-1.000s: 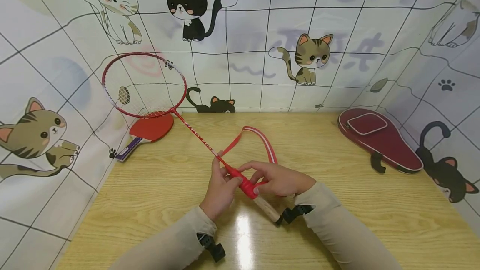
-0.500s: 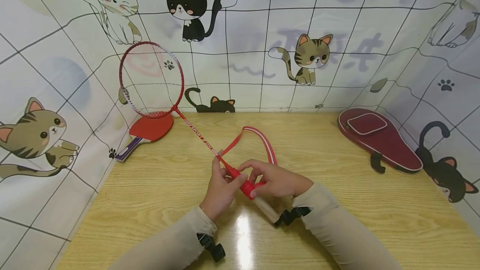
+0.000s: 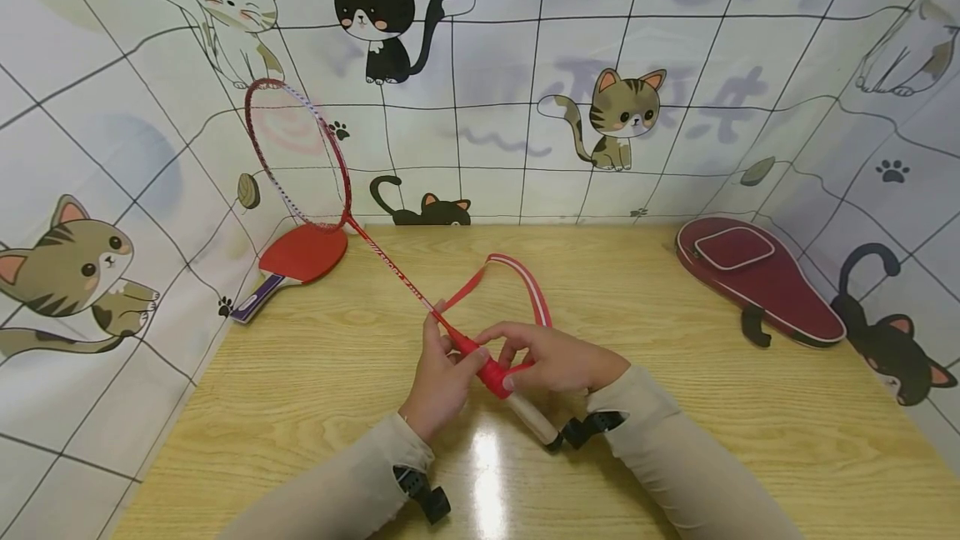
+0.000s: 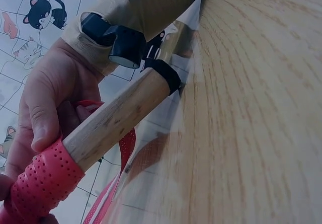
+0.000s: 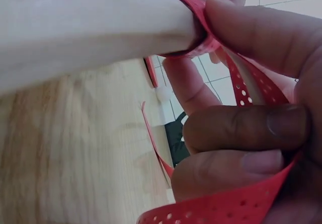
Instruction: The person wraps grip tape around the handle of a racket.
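A red badminton racket (image 3: 386, 263) slants across the head view, its strung head up at the left. My left hand (image 3: 442, 386) grips it where the shaft meets the handle, thumb lying on the red wrap. Perforated red grip tape (image 4: 48, 178) winds round the upper handle. Below it the bare wooden handle (image 4: 118, 116) shows, ending in a black butt band. My right hand (image 3: 566, 358) pinches the tape at the wrap's lower edge, thumb against it, while the other fingers curl round the tape's free length (image 5: 216, 204). The loose tail (image 3: 528, 277) arcs over the table behind that hand.
A red table tennis bat (image 3: 303, 255) lies at the back left, partly behind the racket head. At the back right is a dark red bat case (image 3: 757, 277) with a black strap. A cat-print tiled cloth (image 3: 487, 65) stands behind the wooden table (image 3: 337, 373).
The racket has turned about its shaft, so its head appears much narrower and more edge-on. Both hands have shifted only slightly on the handle and the tape.
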Demonstrator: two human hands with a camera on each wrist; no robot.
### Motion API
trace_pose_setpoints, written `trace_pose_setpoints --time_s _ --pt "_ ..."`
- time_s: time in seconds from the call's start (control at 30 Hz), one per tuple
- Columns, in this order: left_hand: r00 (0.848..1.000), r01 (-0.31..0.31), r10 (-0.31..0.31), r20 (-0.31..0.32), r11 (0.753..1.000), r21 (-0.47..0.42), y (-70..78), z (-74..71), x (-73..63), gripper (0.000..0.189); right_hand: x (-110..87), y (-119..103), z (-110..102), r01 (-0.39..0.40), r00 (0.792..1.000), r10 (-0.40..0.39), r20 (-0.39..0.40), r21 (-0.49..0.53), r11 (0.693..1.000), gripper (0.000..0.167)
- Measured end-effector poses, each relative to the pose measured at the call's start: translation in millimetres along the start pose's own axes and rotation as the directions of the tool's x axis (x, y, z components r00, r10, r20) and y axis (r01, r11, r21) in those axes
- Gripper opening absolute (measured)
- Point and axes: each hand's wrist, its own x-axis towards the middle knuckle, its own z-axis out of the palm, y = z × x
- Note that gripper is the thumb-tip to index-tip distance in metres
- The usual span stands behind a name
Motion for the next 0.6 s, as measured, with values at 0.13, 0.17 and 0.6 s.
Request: trace_pose_setpoints --time_s 0.13,0.17,0.6 --pt "1.000 -0.006 0.006 -0.003 1.000 -0.020 0.0 0.3 -0.4 0.091 -0.9 0.6 -2.4 -0.002 1.000 0.002 0.001 -0.017 1.000 0.062" --pt "1.000 -0.006 0.006 -0.005 1.000 -0.024 -0.1 0.3 -0.4 0.091 -0.9 0.6 -2.8 -0.001 1.000 0.001 0.003 -0.023 1.000 0.062" --pt "1.000 -0.011 0.012 0.008 0.998 -0.068 0.4 -0.6 -0.9 0.093 0.5 -0.1 0.4 0.023 0.998 -0.025 0.066 0.026 0.999 0.075"
